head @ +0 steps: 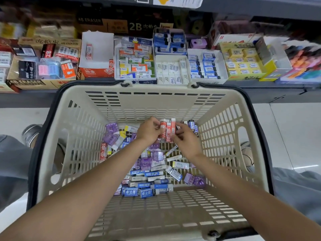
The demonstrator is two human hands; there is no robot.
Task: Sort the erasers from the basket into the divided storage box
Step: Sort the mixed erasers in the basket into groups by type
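Hands meet low in the beige basket [177,103] at centre frame — the left hand [149,130] and right hand [186,141] both pinch a small bunch of red-and-white erasers [167,130], held upright between the fingertips. Under them, loose erasers [152,171] in blue, purple and white wrappers litter the slatted basket floor, thickest toward the lower middle. Across the top of the frame runs a dark shelf [251,87] packed with open eraser boxes — a nearly bare red-and-white box [96,54] at upper left of centre, fuller white trays [172,69] beside it. Pale glossy floor tiles [295,129] show either side, a shoe [31,133] at left
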